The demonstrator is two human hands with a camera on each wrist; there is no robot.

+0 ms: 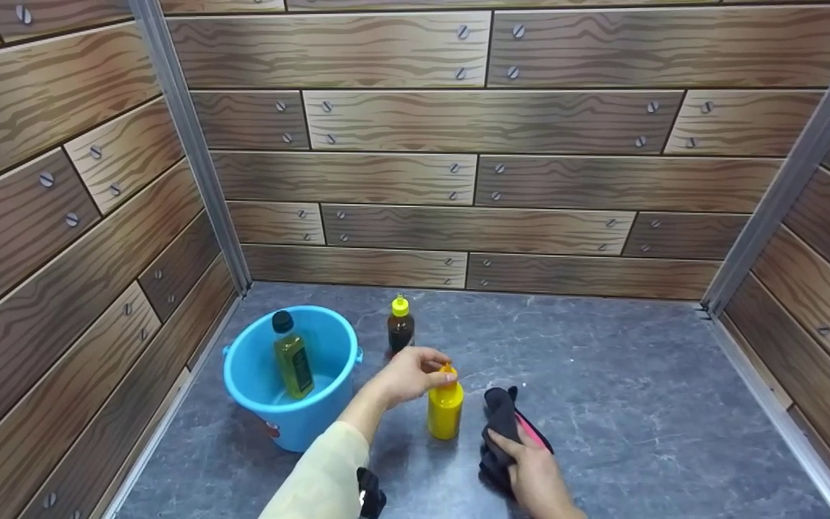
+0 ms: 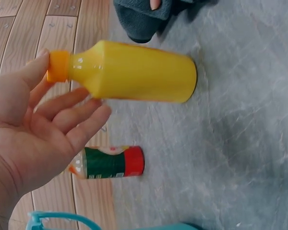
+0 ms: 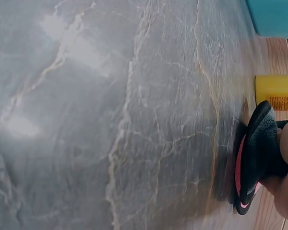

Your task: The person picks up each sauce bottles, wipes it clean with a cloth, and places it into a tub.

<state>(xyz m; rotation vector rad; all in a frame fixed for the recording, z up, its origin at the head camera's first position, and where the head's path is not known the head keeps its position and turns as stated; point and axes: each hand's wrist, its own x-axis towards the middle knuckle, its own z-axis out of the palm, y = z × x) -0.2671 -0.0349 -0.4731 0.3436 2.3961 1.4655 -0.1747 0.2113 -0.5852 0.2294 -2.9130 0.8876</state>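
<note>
Plainly yellow from shoulder to base, the squeeze bottle has a smooth, glossy body, a rounded shoulder, a short neck and an orange cap. On its side, the right wrist view shows an orange panel of dark print too small to read. It is upright between the blue bucket and the dark cloth, its base at or very near the bench; whether it bears weight there cannot be told.

The left hand pinches the cap between thumb and index finger, the other fingers spread loosely beside the bottle's shoulder. The right hand has its fingers curled round the cloth, which is bunched, dark and fuzzy with a pink face and black edging.

To the left, the bucket's rim and the forearm narrow the room, and a dark bottle with a yellow cap stands behind the left hand. A green bottle leans inside the bucket. To the right, the grey, marbled bench runs broadly from the cloth to a metal strip along the right wall. Its far edge meets the plank-patterned back wall.
</note>
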